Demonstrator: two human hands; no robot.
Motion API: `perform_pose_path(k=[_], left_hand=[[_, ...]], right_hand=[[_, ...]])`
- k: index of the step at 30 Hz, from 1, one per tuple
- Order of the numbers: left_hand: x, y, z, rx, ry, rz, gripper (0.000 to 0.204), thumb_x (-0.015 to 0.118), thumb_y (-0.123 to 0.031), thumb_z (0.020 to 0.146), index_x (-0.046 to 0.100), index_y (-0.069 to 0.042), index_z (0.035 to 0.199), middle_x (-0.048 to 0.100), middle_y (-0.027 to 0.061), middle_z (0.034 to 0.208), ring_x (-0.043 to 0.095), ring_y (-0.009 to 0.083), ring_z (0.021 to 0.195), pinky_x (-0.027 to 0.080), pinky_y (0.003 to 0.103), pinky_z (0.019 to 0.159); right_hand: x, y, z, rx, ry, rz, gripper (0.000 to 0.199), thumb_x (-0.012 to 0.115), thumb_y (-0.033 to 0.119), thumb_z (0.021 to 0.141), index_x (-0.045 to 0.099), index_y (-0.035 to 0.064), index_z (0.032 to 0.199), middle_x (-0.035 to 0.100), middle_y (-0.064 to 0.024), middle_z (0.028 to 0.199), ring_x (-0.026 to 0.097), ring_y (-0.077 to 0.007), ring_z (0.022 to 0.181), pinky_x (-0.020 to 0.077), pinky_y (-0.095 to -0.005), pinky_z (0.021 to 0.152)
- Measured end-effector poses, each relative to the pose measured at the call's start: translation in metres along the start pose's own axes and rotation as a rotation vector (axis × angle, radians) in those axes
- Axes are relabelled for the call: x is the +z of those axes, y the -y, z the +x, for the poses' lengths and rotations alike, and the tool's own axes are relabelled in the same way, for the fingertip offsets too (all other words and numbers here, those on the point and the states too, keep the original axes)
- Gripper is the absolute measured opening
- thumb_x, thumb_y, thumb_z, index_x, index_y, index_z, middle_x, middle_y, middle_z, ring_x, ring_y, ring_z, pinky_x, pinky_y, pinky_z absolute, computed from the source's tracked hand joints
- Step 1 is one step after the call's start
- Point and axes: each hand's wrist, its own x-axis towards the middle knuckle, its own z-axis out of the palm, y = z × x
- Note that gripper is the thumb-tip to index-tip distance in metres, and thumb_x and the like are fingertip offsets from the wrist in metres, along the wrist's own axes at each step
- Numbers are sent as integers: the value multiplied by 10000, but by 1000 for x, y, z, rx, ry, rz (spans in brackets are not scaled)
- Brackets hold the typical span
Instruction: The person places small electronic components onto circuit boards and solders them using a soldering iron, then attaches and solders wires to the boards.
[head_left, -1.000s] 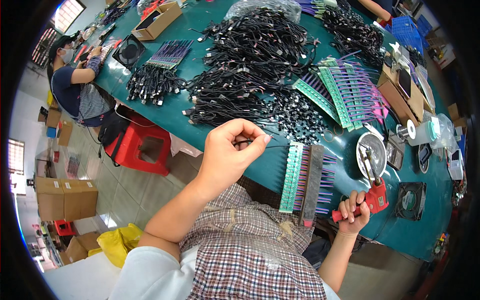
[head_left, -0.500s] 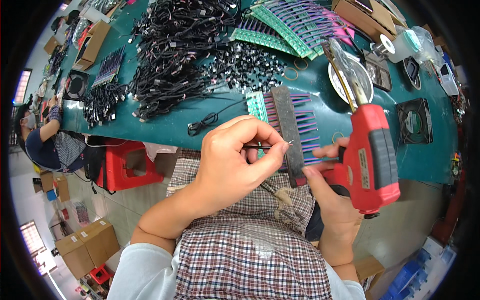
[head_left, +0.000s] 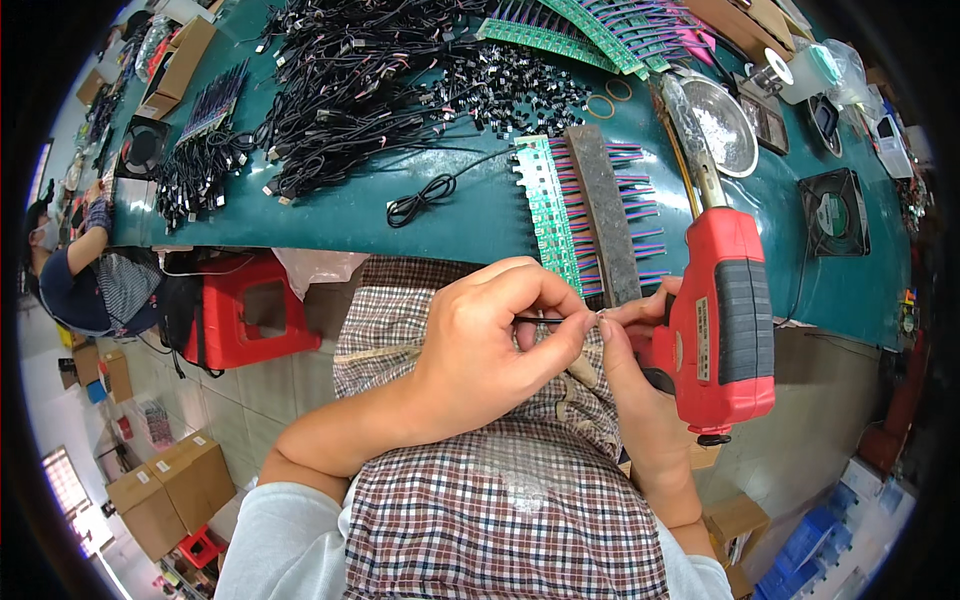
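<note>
Between the fingertips of my left hand [head_left: 485, 335], the end of a thin black cable [head_left: 535, 321] is pinched. My right hand [head_left: 645, 385] has a red soldering gun [head_left: 725, 310] in its grip, with the metal barrel pointing away from me. Its thumb and forefinger meet at the cable's end, touching the left fingertips. Just beyond lies a green circuit board panel [head_left: 548, 210] with rows of coloured wires. A dark grey bar [head_left: 603, 215] rests across those wires. Left of the panel is a coiled black cable [head_left: 425, 198].
A big heap of black cables [head_left: 340, 110] and a pile of small connectors [head_left: 510, 90] cover the far table. More green panels [head_left: 560, 45] lie behind. At right are a metal bowl [head_left: 720, 125], a solder spool [head_left: 770, 75] and a black fan [head_left: 835, 215]. A co-worker [head_left: 90, 255] sits at far left.
My right thumb and forefinger have come left to meet my left fingertips at the cable end. The soldering gun has shifted slightly left with that hand. The view has moved a little.
</note>
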Motion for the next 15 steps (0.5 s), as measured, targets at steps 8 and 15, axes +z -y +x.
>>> perform_pose_path(k=[8, 15], left_hand=[[7, 11, -7, 7, 21, -63, 87, 766, -27, 817, 684, -14, 843, 644, 24, 776, 510, 58, 604, 386, 227, 504], [6, 17, -5, -43, 86, -113, 95, 764, -46, 853, 678, -5, 857, 653, 27, 801, 525, 50, 628, 415, 214, 545]], right_hand=[[10, 2, -7, 39, -91, -67, 337, 689, -42, 875, 576, 12, 1187, 625, -21, 965, 594, -95, 838, 497, -262, 735], [0, -9, -4, -36, -3, -82, 434, 679, -55, 855, 571, 9, 1270, 636, -38, 1024, 610, -107, 891, 510, -264, 772]])
